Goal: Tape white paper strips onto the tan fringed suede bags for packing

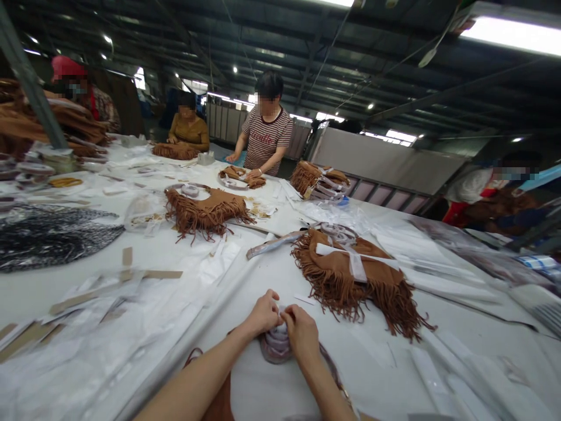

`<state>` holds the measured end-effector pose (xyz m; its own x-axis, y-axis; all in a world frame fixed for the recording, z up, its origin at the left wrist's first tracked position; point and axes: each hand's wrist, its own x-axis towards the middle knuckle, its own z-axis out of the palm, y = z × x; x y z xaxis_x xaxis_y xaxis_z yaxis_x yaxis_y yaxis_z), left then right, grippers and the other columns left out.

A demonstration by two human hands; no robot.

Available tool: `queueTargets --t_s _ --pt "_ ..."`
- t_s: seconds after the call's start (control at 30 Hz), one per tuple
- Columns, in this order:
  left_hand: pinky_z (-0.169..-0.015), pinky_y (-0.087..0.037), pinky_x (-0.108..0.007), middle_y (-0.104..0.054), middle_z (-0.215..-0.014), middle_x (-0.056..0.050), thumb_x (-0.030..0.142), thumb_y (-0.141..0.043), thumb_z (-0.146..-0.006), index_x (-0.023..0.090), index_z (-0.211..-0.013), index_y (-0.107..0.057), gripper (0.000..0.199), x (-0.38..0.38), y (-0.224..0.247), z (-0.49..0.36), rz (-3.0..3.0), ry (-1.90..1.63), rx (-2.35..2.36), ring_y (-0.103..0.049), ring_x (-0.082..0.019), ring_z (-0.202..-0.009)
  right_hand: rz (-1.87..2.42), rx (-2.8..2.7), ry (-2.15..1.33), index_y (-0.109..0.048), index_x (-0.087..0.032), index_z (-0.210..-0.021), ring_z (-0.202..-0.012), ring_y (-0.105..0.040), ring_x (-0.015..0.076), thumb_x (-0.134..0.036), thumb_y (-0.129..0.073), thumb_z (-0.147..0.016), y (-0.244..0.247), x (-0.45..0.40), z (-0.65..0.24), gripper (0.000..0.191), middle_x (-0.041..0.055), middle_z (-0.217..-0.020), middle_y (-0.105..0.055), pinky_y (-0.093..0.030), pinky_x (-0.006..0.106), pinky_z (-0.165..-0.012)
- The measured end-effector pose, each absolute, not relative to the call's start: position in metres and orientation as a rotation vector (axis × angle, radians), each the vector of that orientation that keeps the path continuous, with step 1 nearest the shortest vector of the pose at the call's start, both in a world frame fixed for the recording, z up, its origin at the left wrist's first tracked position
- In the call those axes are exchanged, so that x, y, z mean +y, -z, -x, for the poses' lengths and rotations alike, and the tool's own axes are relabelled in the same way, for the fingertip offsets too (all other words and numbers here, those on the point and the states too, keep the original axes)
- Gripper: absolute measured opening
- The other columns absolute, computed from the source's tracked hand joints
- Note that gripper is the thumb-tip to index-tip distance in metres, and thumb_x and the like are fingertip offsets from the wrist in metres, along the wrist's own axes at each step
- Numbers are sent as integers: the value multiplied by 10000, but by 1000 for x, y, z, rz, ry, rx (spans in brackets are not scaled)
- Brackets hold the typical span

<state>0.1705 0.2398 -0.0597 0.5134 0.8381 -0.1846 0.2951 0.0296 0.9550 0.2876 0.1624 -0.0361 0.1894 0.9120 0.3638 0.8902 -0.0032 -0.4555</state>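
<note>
My left hand (265,313) and my right hand (303,330) meet over the table, their fingers bent and pinched close together. Between and below them lies a coiled bag strap (276,346), greyish and looped in a shiny wrap. Both hands grip its upper end; the exact spot under the fingertips is hidden. From the coil, a length of strap runs down behind my right forearm. Part of a brown suede bag (221,400) shows beneath my left forearm, mostly covered by it. Just beyond my hands, a fringed brown bag (350,263) lies with a white band across it.
Another fringed bag (208,207) lies farther back, left of centre. Clear plastic sheets and tan card strips (162,274) litter the left side. A black-and-white patterned piece (52,237) rests at far left. Co-workers, including a person in a striped shirt (267,137), are around the table.
</note>
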Motion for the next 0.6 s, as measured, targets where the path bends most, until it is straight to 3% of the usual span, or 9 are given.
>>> queueTargets --t_s 0.13,0.27,0.6 --pt "-520 -343 -206 -548 -572 77 19 -609 -534 142 -1061 -472 558 240 57 -170 -1532 -548 1021 -496 -113 -548 1573 -2084 261 -633 -187 -996 -931 -598 209 -112 -393 -855 40 147 -293 289 93 -1030 -670 -454 334 -788" --pt "-554 -370 -213 -585 -607 45 31 -581 -578 124 -1044 -513 479 244 58 -169 -1529 -550 1014 -514 -123 -573 1488 -2232 471 -546 -173 -1223 -1133 -527 254 -36 -346 -829 50 141 -298 462 104 -1189 -628 -409 412 -889" --pt "-545 -386 -202 -583 -600 37 12 -577 -545 107 -944 -639 415 251 64 -170 -1435 -468 920 -485 -95 -533 1805 -2124 26 -561 -203 -1192 -960 -623 210 -93 -364 -863 51 143 -293 399 89 -1056 -678 -424 338 -805"
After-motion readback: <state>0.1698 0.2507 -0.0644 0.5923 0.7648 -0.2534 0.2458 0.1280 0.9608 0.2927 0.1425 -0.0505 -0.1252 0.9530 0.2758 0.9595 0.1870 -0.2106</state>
